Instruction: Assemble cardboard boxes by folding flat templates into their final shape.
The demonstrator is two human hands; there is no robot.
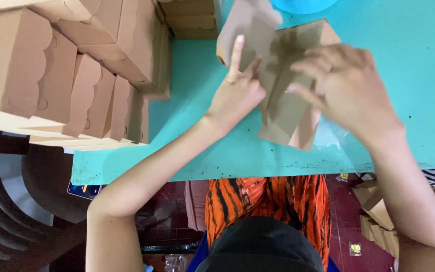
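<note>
A small packing workshop: stacked folded cardboard boxes (66, 75) crowd a turquoise worktable (187, 151).

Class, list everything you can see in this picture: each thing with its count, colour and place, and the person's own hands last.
Half-folded box: one, brown cardboard, on the table under both hands.
Finished boxes: a stacked row, exact count unclear, brown, table's left end.
Table: one, turquoise, across the middle.
Round object: one, blue, top edge, mostly cut off.
Cardboard pieces: several, brown, on the floor, lower right.
Left hand: on the box, forefinger extended.
Right hand: pressing the box, blurred.
</note>
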